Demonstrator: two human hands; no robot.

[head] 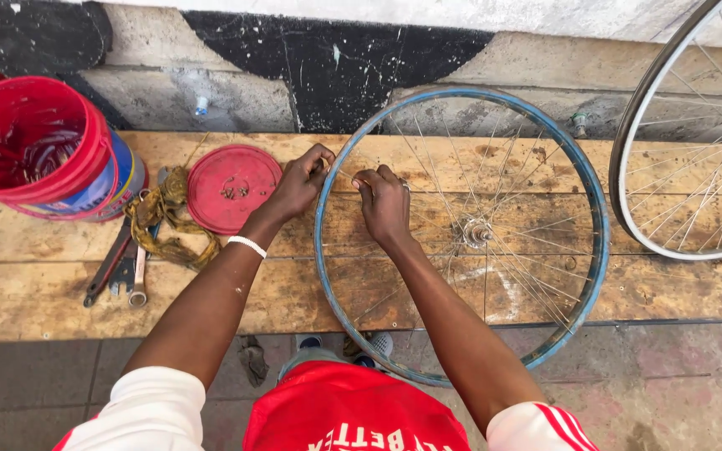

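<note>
A blue-rimmed bicycle wheel [597, 225] with thin metal spokes and a silver hub [475, 231] lies flat on a worn wooden bench [35, 292]. My left hand [298, 184] grips the rim at its upper left edge, fingers curled over it. Just inside the rim, my right hand [384, 203] pinches a spoke, fingers closed near the rim. The two hands sit close together, a few centimetres apart.
A red bucket [39, 150] stands at the bench's left end, with a red lid [231, 188] beside it. Tangled yellowish rags [165, 217] and wrenches [123, 267] lie nearby. A second, silver wheel [695, 142] rests at the right. A painted wall runs behind.
</note>
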